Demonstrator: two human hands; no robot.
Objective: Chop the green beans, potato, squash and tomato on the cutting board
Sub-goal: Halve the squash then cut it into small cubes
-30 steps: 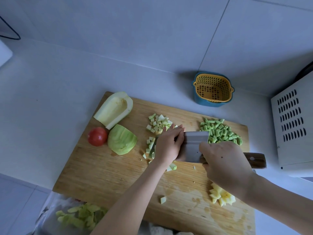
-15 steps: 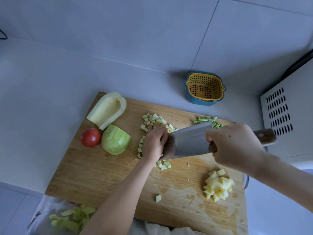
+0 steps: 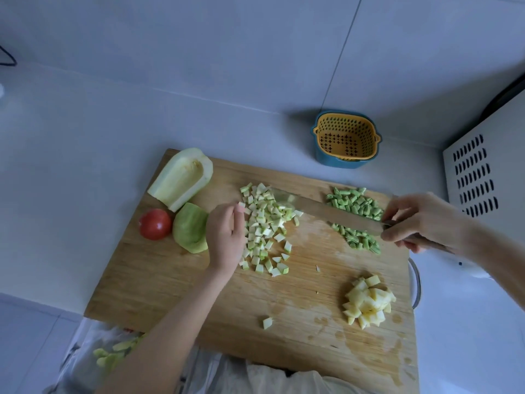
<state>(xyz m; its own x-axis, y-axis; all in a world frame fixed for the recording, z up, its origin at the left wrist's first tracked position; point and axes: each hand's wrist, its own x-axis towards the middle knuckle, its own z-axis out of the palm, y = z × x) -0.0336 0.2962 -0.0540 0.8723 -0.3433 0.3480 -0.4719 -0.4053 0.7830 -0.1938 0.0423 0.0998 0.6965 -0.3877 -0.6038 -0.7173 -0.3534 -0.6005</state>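
On the wooden cutting board [image 3: 176,285] a spread of diced squash [image 3: 265,231] lies at the middle. My left hand [image 3: 225,237] rests with loosely curled fingers against the left side of that spread. My right hand [image 3: 420,220] grips the cleaver [image 3: 335,213] by its handle, with the blade lying nearly flat above the chopped green beans [image 3: 355,204]. A hollowed squash half [image 3: 181,177], a green squash piece [image 3: 190,227] and a whole tomato [image 3: 154,224] sit at the board's left. Diced potato [image 3: 368,305] is piled at the right front.
A yellow strainer in a blue bowl [image 3: 345,139] stands on the counter behind the board. A white vented appliance [image 3: 483,177] is at the right. A plastic bag with green peelings [image 3: 113,356] hangs below the board's front edge. One stray squash cube [image 3: 267,322] lies near the front.
The cleaver has come away from my left hand and swung right over the green beans. The squash dice that my left hand covered now lie spread out, with the hand at their left side.
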